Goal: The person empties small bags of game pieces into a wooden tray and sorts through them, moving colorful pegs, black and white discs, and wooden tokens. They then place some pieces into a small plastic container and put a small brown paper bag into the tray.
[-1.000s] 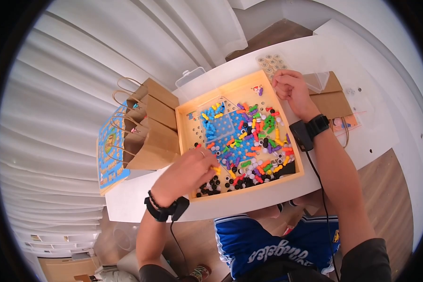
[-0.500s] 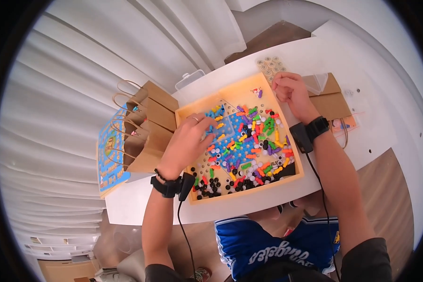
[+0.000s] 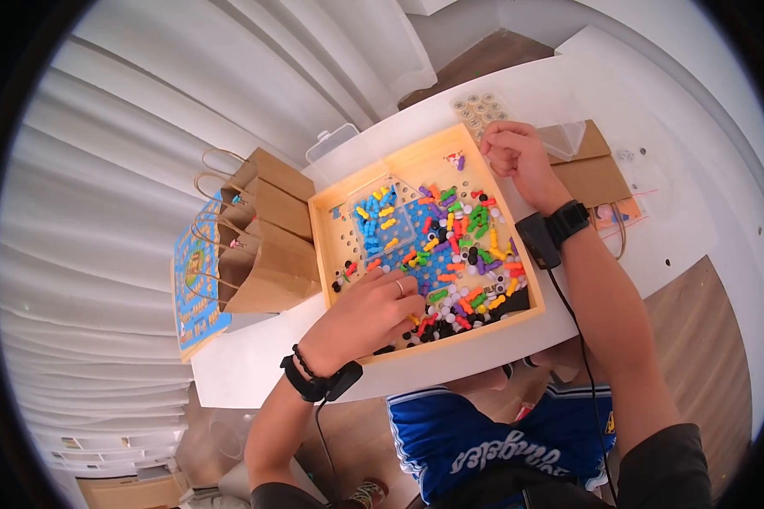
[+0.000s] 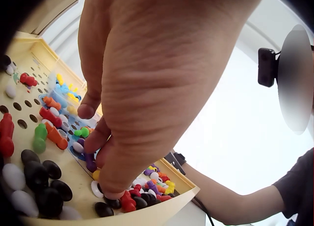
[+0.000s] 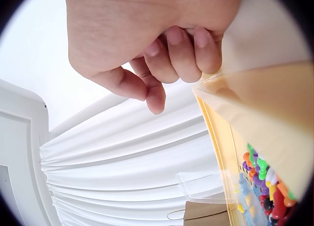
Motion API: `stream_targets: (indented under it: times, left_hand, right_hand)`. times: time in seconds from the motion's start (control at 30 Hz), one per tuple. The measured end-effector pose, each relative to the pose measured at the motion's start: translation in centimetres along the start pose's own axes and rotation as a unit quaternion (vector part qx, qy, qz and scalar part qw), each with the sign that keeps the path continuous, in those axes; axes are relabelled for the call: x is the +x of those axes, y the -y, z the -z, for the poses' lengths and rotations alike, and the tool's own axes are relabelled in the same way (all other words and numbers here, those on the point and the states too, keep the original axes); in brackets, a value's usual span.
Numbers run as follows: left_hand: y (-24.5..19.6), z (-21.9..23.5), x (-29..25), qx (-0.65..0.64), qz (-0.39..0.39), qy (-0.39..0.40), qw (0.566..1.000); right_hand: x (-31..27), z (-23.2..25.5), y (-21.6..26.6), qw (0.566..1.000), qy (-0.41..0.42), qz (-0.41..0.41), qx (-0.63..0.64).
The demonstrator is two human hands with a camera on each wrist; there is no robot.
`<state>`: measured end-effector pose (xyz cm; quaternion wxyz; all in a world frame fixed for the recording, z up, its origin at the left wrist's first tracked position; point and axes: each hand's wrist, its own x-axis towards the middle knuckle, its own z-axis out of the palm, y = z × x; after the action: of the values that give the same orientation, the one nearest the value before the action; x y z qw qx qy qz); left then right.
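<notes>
Left hand (image 3: 365, 316): fingers bent down over the near-left part of the perforated wooden tray (image 3: 433, 159); spacing narrow, grip cannot be told.
Right hand (image 3: 519, 159): loosely curled, beside the far-right corner.
Coloured pegs (image 3: 481, 222): scattered inside the tray; blue and yellow ones in the clear plastic box (image 3: 411, 224).

Brown paper bags (image 3: 276, 276) stand upright on a white table (image 3: 671, 199), beside a blue printed board (image 3: 197, 293); elsewhere a clear case of round pieces (image 3: 481, 108) sits near a flat brown bag (image 3: 590, 178), its handle crossing an orange card (image 3: 624, 211), and pleated white curtains (image 3: 170, 110) hang alongside
</notes>
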<state>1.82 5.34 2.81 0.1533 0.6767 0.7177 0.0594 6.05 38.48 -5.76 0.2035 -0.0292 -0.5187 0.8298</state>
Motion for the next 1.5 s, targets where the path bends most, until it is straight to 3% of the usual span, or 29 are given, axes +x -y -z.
stream_targets:
  times: [0.17, 0.23, 0.27, 0.33, 0.43, 0.83, 1.07, 1.13, 1.23, 1.37, 1.5]
  left_hand:
    - [0.0, 0.2, 0.2, 0.004, -0.008, -0.011, 1.000]
    - [0.5, 0.4, 0.6, -0.013, 0.019, -0.092, 0.996]
    - [0.7, 0.5, 1.0, -0.013, 0.019, -0.091, 0.996]
    - [1.2, 0.8, 1.8, 0.046, 0.059, -0.164, 0.984]
    - [1.6, 0.0, 3.0, 0.100, 0.066, -0.194, 0.974]
    - [1.9, -0.9, 3.6, 0.172, 0.073, -0.102, 0.977]
    - [2.6, 1.6, 2.7, 0.077, 0.080, -0.133, 0.985]
    - [3.3, 2.8, 2.7, 0.065, 0.132, -0.185, 0.972]
    - [4.1, 4.2, 3.7, 0.049, 0.180, -0.193, 0.963]
    - [3.9, 3.7, 5.1, 0.108, 0.080, -0.223, 0.965]
    - [2.7, 1.6, 6.6, 0.101, 0.061, -0.183, 0.976]
  right_hand:
    - [-0.1, -0.3, 0.1, 1.000, -0.011, 0.003, -0.007]
    - [-0.2, -0.1, 0.1, 1.000, -0.014, 0.004, -0.006]
    - [-0.1, -0.1, 0.1, 1.000, -0.010, 0.002, -0.005]
    - [-0.1, -0.1, 0.0, 1.000, -0.004, 0.000, -0.003]
    - [-0.1, -0.2, 0.1, 1.000, -0.011, 0.001, -0.007]
    - [0.0, 0.0, 0.0, 1.000, -0.002, 0.007, -0.026]
    - [-0.1, -0.2, 0.2, 1.000, -0.006, 0.003, -0.018]
    - [-0.3, -0.2, 0.1, 1.000, -0.009, 0.001, -0.013]
    - [-0.2, -0.3, 0.1, 1.000, -0.004, 0.000, -0.022]
    - [-0.2, -0.3, 0.2, 1.000, -0.011, 0.003, -0.026]
    - [-0.2, -0.3, 0.1, 1.000, -0.006, 0.000, -0.017]
